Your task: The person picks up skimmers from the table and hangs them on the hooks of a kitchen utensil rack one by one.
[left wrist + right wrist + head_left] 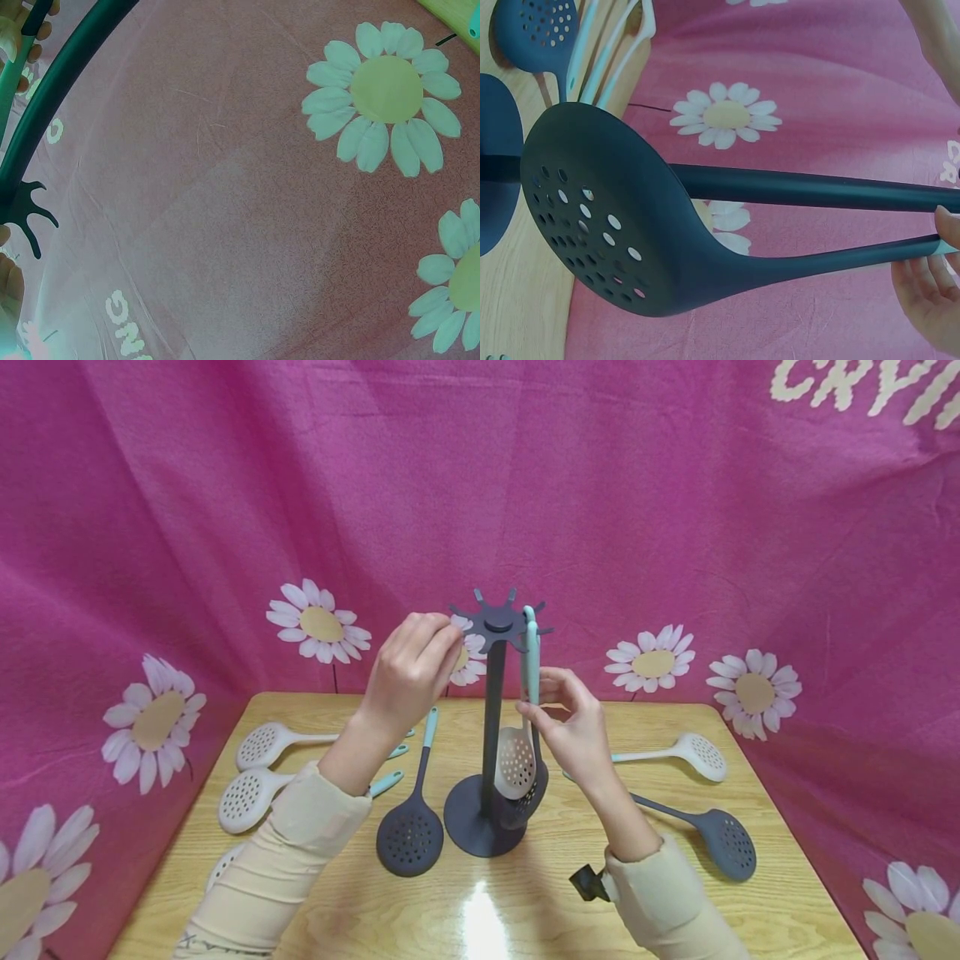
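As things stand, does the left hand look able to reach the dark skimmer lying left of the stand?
Probably yes: the dark skimmer lies uncovered, nothing across its handle, though the left hand is up at the top of the stand and would have to come down.

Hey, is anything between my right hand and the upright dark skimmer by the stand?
Nothing visible: your right hand pinches the dark skimmer. The white skimmer is beside it, toward the stand's post, not in between.
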Motion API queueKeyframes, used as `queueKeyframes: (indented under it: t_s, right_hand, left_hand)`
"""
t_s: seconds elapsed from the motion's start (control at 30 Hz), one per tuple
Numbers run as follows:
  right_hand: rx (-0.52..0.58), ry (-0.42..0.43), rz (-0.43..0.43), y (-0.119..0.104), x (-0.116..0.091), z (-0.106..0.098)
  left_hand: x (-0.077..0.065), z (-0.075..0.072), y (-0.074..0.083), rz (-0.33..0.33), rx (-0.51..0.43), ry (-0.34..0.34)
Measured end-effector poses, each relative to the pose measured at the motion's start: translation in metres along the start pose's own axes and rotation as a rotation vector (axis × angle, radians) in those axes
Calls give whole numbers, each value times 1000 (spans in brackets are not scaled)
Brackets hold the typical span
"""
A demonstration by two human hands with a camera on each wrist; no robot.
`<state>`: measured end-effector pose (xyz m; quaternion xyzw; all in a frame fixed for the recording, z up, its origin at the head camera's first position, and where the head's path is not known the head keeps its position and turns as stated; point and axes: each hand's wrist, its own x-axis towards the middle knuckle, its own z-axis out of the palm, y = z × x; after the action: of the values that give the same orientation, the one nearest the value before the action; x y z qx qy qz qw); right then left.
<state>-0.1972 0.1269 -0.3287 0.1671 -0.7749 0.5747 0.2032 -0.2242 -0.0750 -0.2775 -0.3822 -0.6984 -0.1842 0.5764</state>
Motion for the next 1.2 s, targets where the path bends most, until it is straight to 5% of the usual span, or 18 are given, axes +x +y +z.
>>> queueKeyframes:
  t_s: [0.27,0.5,0.8,1.0,1.2]
  right_hand:
    - [2,-32,-129,4,1,-6]
    - [-55,110,-391,2,2,-13]
    - [-312,215,-499,67,12,-30]
    - [-483,168,-460,99,9,-42]
    - [-606,81,-235,135,-2,-54]
  left_hand:
    - [0,0,1,-8,-5,-8]
    - [0,-1,0,-9,-6,-8]
    - [2,-1,0,-6,-9,-18]
    - [2,0,0,-1,-1,-10]
    - [2,0,0,1,1,-7]
